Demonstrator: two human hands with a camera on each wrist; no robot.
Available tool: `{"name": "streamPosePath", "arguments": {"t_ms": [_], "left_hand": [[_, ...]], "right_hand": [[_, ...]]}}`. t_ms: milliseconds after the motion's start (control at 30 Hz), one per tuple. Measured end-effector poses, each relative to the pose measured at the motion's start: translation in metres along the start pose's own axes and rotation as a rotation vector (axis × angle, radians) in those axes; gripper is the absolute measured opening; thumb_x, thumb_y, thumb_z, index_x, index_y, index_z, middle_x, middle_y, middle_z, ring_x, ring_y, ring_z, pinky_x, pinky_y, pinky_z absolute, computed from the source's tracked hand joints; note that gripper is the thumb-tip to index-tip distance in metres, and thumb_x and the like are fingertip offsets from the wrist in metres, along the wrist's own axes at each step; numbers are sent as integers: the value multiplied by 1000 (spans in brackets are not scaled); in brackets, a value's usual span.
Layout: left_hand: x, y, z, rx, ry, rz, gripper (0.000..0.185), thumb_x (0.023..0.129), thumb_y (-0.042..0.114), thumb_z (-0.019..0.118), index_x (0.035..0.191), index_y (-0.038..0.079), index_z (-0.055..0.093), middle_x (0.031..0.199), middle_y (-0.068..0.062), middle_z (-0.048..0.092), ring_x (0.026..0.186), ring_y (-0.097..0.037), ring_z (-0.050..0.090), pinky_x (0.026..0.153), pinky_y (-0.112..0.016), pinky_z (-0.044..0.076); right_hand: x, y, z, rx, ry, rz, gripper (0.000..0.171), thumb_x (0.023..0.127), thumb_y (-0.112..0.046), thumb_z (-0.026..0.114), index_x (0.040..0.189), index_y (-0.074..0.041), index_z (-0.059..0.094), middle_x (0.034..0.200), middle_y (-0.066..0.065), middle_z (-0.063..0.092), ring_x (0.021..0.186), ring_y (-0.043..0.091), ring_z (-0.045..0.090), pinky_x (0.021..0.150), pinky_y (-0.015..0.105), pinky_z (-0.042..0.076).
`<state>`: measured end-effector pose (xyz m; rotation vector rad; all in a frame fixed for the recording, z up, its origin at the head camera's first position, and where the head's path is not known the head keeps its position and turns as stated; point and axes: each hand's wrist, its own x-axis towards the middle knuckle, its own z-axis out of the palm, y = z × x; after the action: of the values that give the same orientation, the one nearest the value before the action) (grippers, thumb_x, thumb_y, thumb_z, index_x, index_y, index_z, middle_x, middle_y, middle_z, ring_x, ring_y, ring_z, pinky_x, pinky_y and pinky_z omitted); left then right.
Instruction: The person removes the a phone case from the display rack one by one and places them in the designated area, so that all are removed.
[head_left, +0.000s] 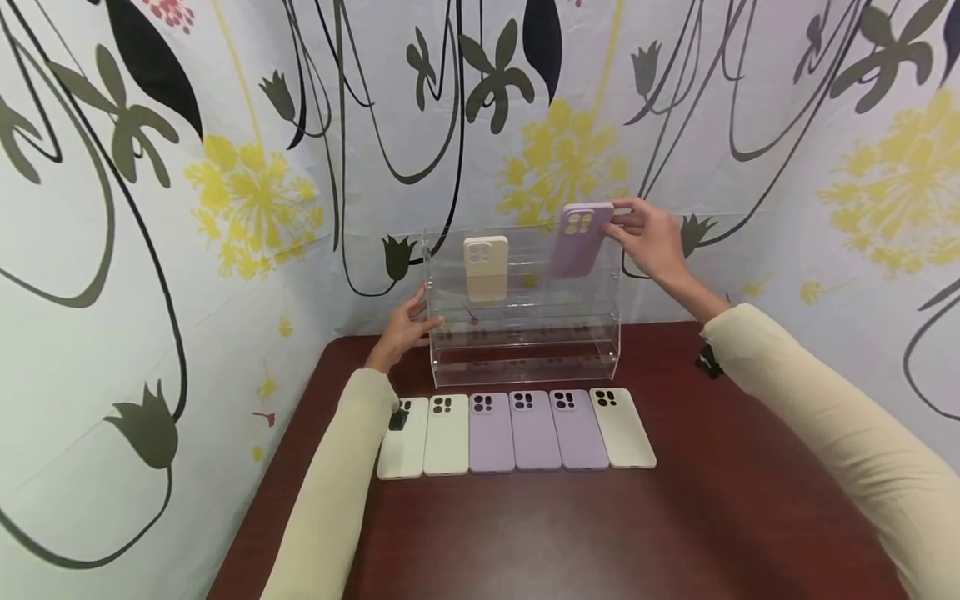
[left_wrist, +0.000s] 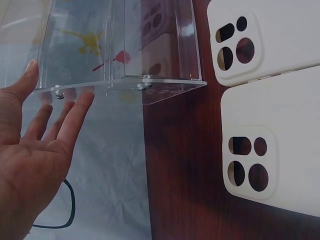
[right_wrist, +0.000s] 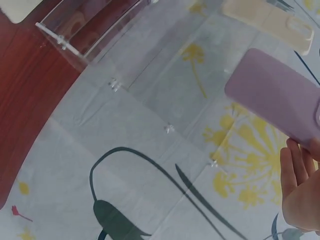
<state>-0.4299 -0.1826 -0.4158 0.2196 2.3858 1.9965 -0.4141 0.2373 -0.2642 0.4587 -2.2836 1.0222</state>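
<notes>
My right hand [head_left: 651, 237] pinches a lilac phone case [head_left: 581, 246] by its upper right edge. The case is upright, slightly tilted, at the top right of a clear acrylic display rack [head_left: 525, 342]. In the right wrist view the lilac case [right_wrist: 275, 95] shows its plain back, fingers [right_wrist: 299, 165] at its edge. At the rack's left side, my left hand [head_left: 405, 327] rests with fingers extended. The left wrist view shows the left hand [left_wrist: 37, 155] at the side panel, thumb apart. A cream phone case [head_left: 486, 267] stands on the upper tier, left of the lilac one.
In front of the rack, a row lies on the dark red table [head_left: 525, 533]: two white cases [head_left: 447, 442], three lilac cases [head_left: 535, 433] and a cream case [head_left: 622, 429]. A floral-patterned cloth [head_left: 360, 208] hangs behind and at the sides.
</notes>
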Motion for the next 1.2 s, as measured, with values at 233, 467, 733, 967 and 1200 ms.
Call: {"name": "streamPosePath", "arguments": {"t_ms": [233, 467, 733, 967, 1200], "left_hand": [[-1, 2, -2, -1, 12, -17, 85, 99, 14, 74, 164, 39, 26, 168, -12, 32, 137, -41, 53, 105, -61, 52], [-1, 2, -1, -9, 11, -15, 85, 98, 14, 75, 164, 39, 27, 167, -12, 34, 134, -42, 56, 104, -62, 51], [-3, 3, 1, 21, 4, -18, 85, 100, 15, 72, 165, 38, 23, 169, -12, 30, 137, -38, 55, 102, -57, 55], [-2, 1, 2, 25, 8, -21, 85, 99, 15, 73, 165, 37, 25, 169, -13, 29, 136, -38, 55, 103, -58, 54], [-3, 2, 2, 7, 8, -19, 84, 100, 14, 72, 165, 36, 24, 169, -15, 28, 140, -40, 50, 107, -62, 49]], "right_hand": [[-9, 12, -13, -48, -20, 32, 48, 98, -19, 76, 143, -14, 64, 121, 21, 73, 106, 34, 74, 78, 19, 61], [-28, 24, -22, -31, -98, 42, 48, 96, -19, 78, 143, -16, 65, 115, 23, 75, 88, 7, 76, 65, 6, 54], [-59, 46, -31, 15, -200, 80, 48, 96, -9, 77, 142, -6, 64, 118, 28, 72, 99, 36, 76, 69, 12, 58], [-83, 76, -40, -26, -229, 107, 49, 94, -7, 79, 141, -3, 64, 114, 30, 72, 96, 42, 75, 63, 12, 57], [-109, 102, -43, -79, -272, 135, 48, 93, -5, 79, 140, -2, 65, 112, 30, 73, 95, 42, 75, 60, 15, 57]]}}
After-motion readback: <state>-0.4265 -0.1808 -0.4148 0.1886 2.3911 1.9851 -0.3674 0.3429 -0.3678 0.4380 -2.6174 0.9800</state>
